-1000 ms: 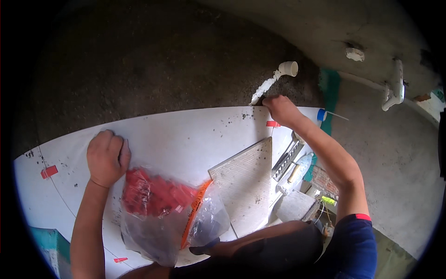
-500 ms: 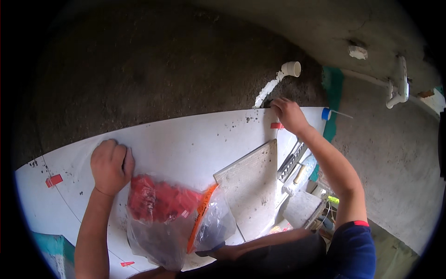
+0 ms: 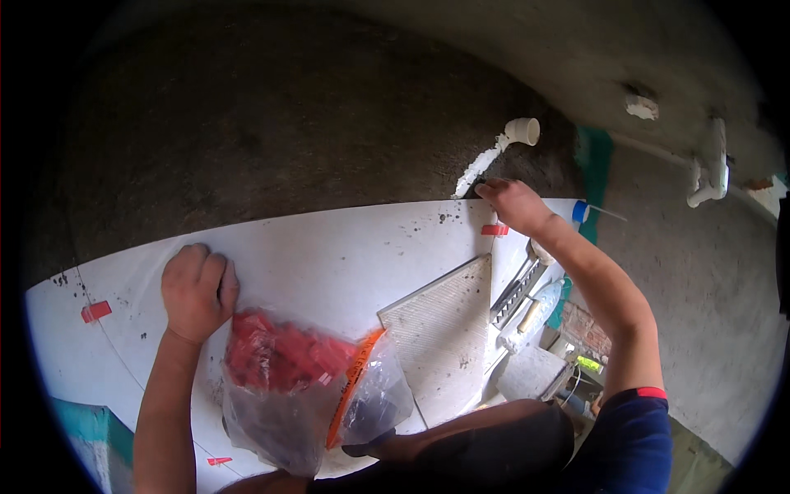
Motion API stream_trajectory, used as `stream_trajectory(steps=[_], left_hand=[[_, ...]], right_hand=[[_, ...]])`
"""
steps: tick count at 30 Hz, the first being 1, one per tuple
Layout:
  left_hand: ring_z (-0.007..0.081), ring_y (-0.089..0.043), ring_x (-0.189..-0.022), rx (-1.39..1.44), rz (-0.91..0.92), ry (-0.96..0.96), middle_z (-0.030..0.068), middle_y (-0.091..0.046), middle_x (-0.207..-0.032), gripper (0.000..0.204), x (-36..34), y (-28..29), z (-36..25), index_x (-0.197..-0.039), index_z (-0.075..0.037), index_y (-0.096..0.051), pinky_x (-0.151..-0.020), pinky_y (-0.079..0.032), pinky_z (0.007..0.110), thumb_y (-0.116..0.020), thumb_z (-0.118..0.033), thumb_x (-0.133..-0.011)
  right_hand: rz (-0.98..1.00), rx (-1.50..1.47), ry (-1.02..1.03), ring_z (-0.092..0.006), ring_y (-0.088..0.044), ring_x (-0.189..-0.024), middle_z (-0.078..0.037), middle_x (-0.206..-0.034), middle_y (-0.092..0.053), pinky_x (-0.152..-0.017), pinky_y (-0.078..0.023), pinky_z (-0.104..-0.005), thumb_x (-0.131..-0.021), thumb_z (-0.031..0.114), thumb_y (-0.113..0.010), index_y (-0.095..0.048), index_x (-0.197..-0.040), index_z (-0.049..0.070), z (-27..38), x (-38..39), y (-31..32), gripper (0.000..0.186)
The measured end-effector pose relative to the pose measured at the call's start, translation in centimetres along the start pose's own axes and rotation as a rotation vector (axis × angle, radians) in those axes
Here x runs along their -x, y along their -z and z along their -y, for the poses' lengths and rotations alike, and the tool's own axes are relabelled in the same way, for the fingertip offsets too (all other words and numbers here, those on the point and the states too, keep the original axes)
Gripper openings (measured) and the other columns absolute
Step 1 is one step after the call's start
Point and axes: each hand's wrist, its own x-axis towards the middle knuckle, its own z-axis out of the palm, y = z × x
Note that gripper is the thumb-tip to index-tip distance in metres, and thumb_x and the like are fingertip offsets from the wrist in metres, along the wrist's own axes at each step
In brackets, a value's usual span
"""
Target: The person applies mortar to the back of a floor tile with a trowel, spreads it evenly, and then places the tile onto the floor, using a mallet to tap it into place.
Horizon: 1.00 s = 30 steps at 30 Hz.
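White wall tiles (image 3: 329, 247) stand against a dark, rough wall, their upper edge running across the view. My left hand (image 3: 197, 292) rests as a closed fist against the tile face at the left, just below that edge. My right hand (image 3: 518, 207) is at the upper edge on the right, its fingers pinched together beside a white pipe stub (image 3: 522, 132); what lies between the fingertips is hidden. A red tile wedge (image 3: 494, 230) sits in the joint below it. Another red wedge (image 3: 96, 311) is at the far left. Between my arms hangs a clear plastic bag (image 3: 284, 432) holding red wedges (image 3: 288, 350).
A ribbed-back tile (image 3: 440, 329) leans right of the bag. Beyond it lie a notched trowel (image 3: 518, 288) and another trowel with a pale handle (image 3: 531, 315). A blue roll (image 3: 580, 212) is at the tile corner. White pipe (image 3: 712, 165) protrudes from the right wall.
My right hand has shifted slightly down along with the whole view, its fingers still at the tile edge beside the pipe. My left fist stays in place.
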Motion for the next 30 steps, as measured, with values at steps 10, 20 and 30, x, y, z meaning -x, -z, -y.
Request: stream_trajectory(steps=[10, 20, 30], left_hand=[[0.0307, -0.053, -0.070, -0.010, 0.061, 0.017, 0.0120, -0.049, -0.076, 0.011, 0.4, -0.4, 0.3, -0.075, -0.006, -0.056, -0.061, -0.043, 0.041, -0.066, -0.010, -0.074], [0.0310, -0.054, -0.071, -0.032, 0.049, 0.050, 0.0124, -0.051, -0.078, 0.011, 0.4, -0.4, 0.5, -0.078, -0.005, -0.057, -0.062, -0.045, 0.040, -0.066, -0.009, -0.074], [0.0307, -0.055, -0.075, -0.076, 0.085, 0.085, 0.0128, -0.053, -0.082, 0.012, 0.7, -0.4, 0.8, -0.081, -0.005, -0.058, -0.066, -0.045, 0.039, -0.067, -0.011, -0.075]], right_hand=[[-0.036, 0.007, 0.085, -0.0345, -0.066, -0.085, -0.017, -0.095, -0.065, -0.075, -0.055, -0.0399, -0.076, 0.004, -0.061, -0.063, -0.102, 0.001, -0.3, -0.1, -0.5, 0.026], [-0.078, 0.073, 0.058, -0.0300, -0.068, -0.086, -0.015, -0.094, -0.067, -0.077, -0.055, -0.0383, -0.079, 0.003, -0.056, -0.064, -0.099, 0.003, 0.9, 0.1, -0.9, 0.022], [-0.064, 0.131, 0.019, -0.0294, -0.069, -0.084, -0.014, -0.092, -0.069, -0.075, -0.056, -0.0386, -0.082, 0.006, -0.055, -0.064, -0.099, 0.004, 0.1, -0.3, -1.5, 0.020]])
